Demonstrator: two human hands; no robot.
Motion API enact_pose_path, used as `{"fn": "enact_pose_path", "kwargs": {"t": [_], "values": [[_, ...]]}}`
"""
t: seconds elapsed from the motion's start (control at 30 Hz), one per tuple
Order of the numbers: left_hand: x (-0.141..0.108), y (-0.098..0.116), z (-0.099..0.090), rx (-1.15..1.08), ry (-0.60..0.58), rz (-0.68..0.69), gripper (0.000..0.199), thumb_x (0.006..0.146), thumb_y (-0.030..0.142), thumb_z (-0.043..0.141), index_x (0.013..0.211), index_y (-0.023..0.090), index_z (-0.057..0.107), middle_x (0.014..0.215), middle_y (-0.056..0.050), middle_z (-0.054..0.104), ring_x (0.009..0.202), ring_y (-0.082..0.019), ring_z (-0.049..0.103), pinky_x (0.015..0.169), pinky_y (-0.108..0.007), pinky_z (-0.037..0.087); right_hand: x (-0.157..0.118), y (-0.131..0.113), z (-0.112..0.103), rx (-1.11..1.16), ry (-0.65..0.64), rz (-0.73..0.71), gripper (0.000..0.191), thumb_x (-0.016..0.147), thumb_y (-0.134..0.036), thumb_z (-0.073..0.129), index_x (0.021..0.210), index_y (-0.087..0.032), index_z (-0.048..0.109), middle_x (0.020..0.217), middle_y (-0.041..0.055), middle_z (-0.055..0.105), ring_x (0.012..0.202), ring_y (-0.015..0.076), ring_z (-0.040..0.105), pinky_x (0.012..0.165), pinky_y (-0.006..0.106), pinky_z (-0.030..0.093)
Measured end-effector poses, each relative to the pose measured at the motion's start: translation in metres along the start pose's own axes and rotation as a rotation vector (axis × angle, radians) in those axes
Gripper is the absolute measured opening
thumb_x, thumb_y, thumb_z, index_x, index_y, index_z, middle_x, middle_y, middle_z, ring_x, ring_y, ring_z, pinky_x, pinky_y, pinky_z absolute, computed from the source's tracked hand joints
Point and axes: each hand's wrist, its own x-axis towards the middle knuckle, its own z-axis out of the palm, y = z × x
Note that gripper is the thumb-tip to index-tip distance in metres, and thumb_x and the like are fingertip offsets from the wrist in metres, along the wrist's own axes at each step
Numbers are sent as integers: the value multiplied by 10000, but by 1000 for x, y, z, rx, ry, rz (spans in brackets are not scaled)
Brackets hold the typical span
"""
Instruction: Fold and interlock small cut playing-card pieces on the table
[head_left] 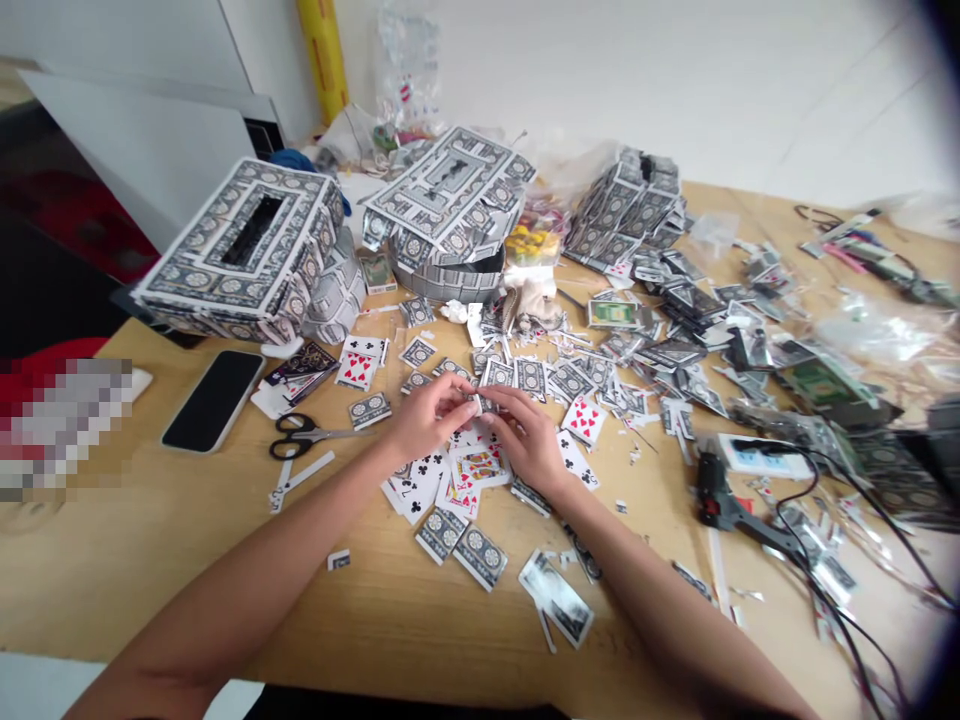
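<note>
Wooden surface (187,540) w/ card-covered rectangular box (244,250) at far left, slot on top; black smartphone (214,398) face-down beside it, then black-handled scissors (300,436). No brand text readable; loose red-heart & black-club playing cards (450,480) show pips, a "7" approx legible. Left hand (427,415) & right hand (525,435) meet at centre, fingers curled, pinching a small white folded card piece (474,403) between fingertips — mostly hidden, orientation can't tell. Right: black glue gun (724,505) w/ cable, long axis running toward lower right; far-right clutter blurred, cut off.
</note>
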Motion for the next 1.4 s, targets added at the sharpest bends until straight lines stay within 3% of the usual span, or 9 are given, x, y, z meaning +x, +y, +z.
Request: {"fn": "enact_pose_path", "kwargs": {"t": [0.3, 1.4], "values": [[-2, 10, -3, 202, -61, -1, 377, 1026, 520, 596, 832, 197, 621, 723, -9, 676, 658, -161, 658, 656, -290, 536, -3, 1, -1, -14, 12, -6, 319, 1099, -330, 634, 1402, -300, 729, 1332, 128, 763, 1240, 294, 737, 1050, 505, 642], [0, 8, -7, 180, -81, 13, 367, 1018, 487, 638, 800, 192, 657, 716, -5, 651, 658, -142, 586, 622, -258, 490, -2, -4, -3, 3, -20, -11, 344, 1097, -307, 643, 1437, -302, 688, 1409, 125, 709, 1309, 275, 697, 1089, 511, 627]]}}
